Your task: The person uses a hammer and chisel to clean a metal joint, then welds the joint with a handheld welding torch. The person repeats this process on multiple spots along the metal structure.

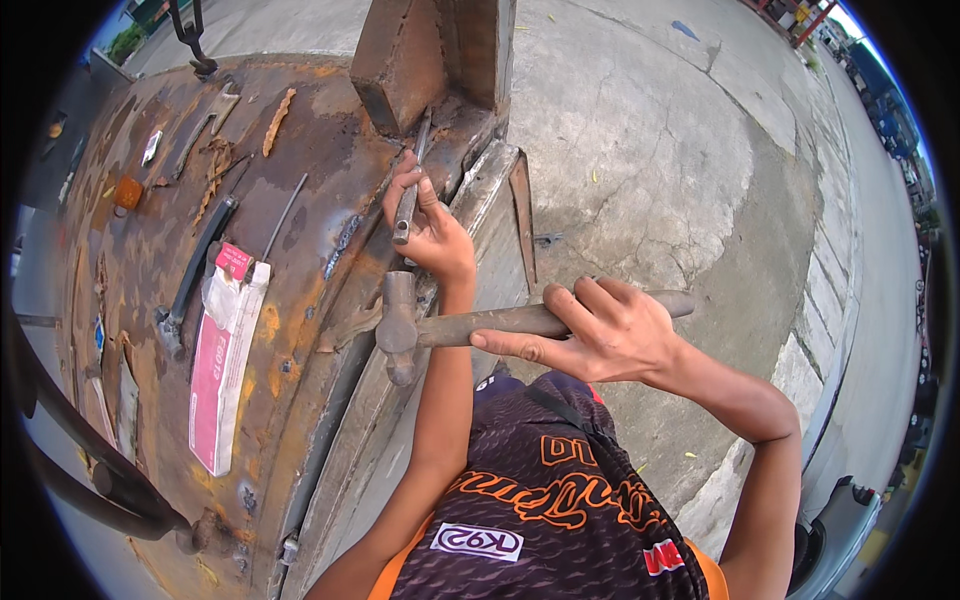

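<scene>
Open room over the right-hand concrete [640, 150] — steel upright [402, 62] beyond the chisel [407, 210], hammer [450, 330] across the left forearm [450, 400].

We see a grey-brown ball-peen hammer [490, 326] with matt metal head and dull, wood-like handle, a slim grey metal bar [406, 212], rough rust-brown metal plating [320, 130], a smooth pink-and-white paper carton [214, 385] and a matt black cloth jersey [575, 555].

We note a slim grey metal chisel [406, 212], held aslant; near its butt, a ball-peen hammer [500, 323], held crosswise.
</scene>
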Motion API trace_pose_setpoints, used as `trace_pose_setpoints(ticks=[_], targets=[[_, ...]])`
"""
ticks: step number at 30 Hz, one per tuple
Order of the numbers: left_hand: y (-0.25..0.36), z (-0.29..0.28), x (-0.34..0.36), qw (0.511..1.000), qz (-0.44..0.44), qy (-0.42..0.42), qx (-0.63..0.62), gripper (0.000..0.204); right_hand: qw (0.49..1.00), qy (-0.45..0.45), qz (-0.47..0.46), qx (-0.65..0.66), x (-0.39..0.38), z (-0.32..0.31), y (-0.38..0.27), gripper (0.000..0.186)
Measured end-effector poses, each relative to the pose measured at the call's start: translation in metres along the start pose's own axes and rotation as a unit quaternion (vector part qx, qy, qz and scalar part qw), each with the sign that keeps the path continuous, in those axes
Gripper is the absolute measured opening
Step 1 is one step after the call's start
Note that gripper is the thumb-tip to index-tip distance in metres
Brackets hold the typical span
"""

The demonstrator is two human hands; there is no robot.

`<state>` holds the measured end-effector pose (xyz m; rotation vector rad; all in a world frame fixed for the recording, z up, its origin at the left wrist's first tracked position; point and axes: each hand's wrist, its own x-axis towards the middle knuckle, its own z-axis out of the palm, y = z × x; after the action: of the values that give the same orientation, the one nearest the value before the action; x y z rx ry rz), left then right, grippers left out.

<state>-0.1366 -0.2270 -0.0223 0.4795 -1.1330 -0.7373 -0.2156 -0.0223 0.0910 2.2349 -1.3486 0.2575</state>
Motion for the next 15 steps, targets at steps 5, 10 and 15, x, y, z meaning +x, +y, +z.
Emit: trace_pose_setpoints(ticks=[5,10,15], targets=[[0.000,0.003,-0.001,1.000,0.001,-0.012,0.014,0.010,1.000,-0.008,-0.019,0.009,-0.005,0.006,0.013,0.076],[0.003,0.004,0.000,0.999,-0.018,0.008,0.034,0.012,0.992,-0.114,0.056,-0.007,0.002,0.002,0.030,0.075],[0.000,0.005,0.000,1.000,-0.001,-0.010,0.013,0.013,0.997,0.061,-0.005,0.041,0.008,-0.006,0.022,0.072]])
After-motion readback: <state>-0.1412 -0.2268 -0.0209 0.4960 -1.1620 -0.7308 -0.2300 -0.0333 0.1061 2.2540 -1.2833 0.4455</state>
